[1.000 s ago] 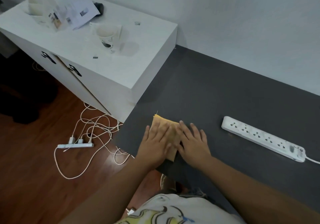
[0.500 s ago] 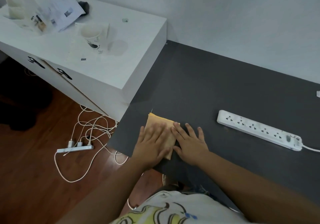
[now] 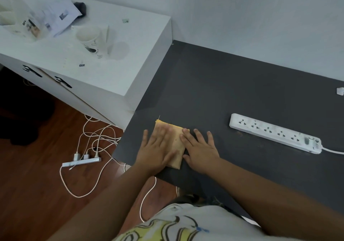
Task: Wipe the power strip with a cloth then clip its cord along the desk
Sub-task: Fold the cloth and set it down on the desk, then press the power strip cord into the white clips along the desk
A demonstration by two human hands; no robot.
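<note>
While both palms are lying flat, fingers spread, left hand (image 3: 158, 147) and right hand (image 3: 200, 148) are pressing the folded cloth (image 3: 176, 144) beside the desk (image 3: 223, 84) edge; it risks sliding off, well short of the power strip (image 3: 275, 133).

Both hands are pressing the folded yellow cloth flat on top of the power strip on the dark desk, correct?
Not quite. The head view shows both hands, left and right, flat on the cloth, but it lies on the bare desk, apart from the power strip.
</note>
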